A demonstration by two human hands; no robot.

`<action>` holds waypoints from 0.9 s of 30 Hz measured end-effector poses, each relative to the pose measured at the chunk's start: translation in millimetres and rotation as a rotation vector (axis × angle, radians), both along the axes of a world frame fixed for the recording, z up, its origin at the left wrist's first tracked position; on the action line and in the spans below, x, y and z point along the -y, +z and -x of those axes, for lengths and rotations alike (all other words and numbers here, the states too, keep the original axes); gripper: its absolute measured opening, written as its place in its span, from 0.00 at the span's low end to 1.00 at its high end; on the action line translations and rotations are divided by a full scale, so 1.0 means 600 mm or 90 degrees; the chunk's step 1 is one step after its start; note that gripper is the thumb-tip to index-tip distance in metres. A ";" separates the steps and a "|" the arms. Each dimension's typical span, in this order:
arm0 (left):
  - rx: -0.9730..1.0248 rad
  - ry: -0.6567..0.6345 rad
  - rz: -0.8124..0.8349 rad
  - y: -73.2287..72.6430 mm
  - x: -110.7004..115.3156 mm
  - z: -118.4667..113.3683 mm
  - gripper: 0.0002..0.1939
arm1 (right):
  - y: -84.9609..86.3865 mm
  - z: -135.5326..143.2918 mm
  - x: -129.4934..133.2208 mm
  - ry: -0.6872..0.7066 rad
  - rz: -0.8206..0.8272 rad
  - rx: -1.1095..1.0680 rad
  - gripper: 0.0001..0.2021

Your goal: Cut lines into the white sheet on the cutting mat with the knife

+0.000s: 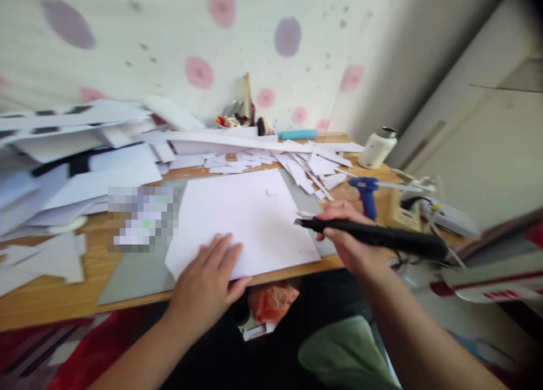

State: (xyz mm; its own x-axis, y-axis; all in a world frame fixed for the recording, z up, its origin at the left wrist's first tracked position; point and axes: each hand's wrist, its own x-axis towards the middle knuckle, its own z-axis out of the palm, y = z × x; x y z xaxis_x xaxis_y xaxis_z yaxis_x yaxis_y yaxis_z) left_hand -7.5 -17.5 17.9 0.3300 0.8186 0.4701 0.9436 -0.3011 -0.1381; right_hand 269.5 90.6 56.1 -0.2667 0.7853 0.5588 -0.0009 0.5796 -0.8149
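Note:
A white sheet of board or thick paper [241,214] lies on a grey cutting mat [136,271] at the table's front. My left hand [212,265] rests flat on the sheet's near left edge, fingers stretched out. My right hand [350,234], at the sheet's right edge, is closed around a long black cutter knife [382,238]. The knife's short blade points left, just over the sheet. A thin white stick-like thing [306,214] shows beside the blade; whether my right hand holds it too I cannot tell.
White offcuts [305,166] lie behind the sheet, and a stack of white pieces [102,175] rises at the left. A blue glue gun [367,195], a white bottle [377,148] and a power strip [449,217] stand right. The wooden table's front edge [275,275] is close.

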 end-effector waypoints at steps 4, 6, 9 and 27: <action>0.156 -0.071 -0.048 0.013 0.035 0.031 0.15 | -0.033 0.074 0.051 -0.012 -0.114 0.191 0.12; 0.217 -0.046 -0.091 0.016 0.057 0.074 0.14 | -0.048 0.093 0.065 -0.003 -0.154 0.217 0.17; 0.228 0.080 -0.176 0.016 0.083 0.162 0.13 | -0.071 0.101 0.068 -0.055 -0.188 0.252 0.19; 0.145 0.405 0.074 0.012 0.083 0.269 0.19 | -0.105 0.118 0.070 -0.195 -0.227 0.353 0.25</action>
State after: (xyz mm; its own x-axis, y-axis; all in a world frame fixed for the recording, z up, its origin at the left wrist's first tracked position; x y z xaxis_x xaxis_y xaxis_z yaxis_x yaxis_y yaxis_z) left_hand -168.8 -67.1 25.2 -0.3283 0.8700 0.3678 0.9436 0.3202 0.0847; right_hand 198.6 48.4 -6.7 -0.3827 0.6650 0.6413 0.5620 0.7185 -0.4097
